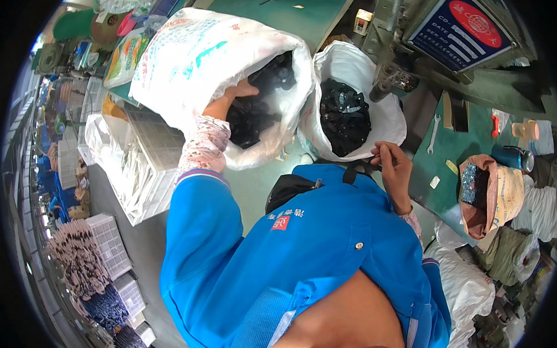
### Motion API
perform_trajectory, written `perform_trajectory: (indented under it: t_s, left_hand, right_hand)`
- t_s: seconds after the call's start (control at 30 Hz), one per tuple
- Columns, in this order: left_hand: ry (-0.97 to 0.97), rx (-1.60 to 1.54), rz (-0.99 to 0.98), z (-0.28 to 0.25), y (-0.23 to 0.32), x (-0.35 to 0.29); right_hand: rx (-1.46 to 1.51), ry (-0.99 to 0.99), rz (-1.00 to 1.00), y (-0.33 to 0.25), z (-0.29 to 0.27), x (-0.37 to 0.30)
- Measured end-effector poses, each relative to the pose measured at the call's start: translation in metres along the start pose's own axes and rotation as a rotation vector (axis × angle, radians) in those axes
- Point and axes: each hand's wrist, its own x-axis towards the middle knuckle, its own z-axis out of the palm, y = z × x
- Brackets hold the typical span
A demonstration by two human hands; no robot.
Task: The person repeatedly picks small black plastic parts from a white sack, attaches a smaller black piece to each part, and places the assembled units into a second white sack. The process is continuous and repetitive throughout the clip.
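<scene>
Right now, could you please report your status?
Left hand inside left white sack. Right hand by rim of right white sack, grip unclear. Black pieces in both sacks. Nothing else blocking either mouth.

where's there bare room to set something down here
The green table on the right has a small bare patch between the wrench and the white scrap. The green top beyond the left white sack shows another. Crowded: by the blue bottle and brown bag, and the sack's mouth, holding black pieces and the left hand.
</scene>
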Motion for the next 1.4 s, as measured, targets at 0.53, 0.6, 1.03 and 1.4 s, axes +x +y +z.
perform_trajectory:
  t_s: [0.53, 0.6, 1.03, 1.4]
  left_hand:
    - [0.234, 0.319, 0.095, 0.01, 0.059, -0.045]
    - [0.235, 0.311, 0.116, 0.0, 0.065, -0.055]
    - [0.161, 0.35, 0.214, 0.02, 0.07, -0.044]
    - [0.285, -0.277, 0.115, -0.085, 0.029, -0.035]
  right_hand:
    - [-0.073, 0.032, -0.093, 0.017, -0.003, -0.007]
    - [-0.034, 0.022, -0.084, 0.021, -0.002, -0.009]
    - [-0.094, 0.008, -0.13, 0.022, -0.001, -0.016]
    - [-0.102, -0.072, -0.126, 0.027, 0.007, -0.011]
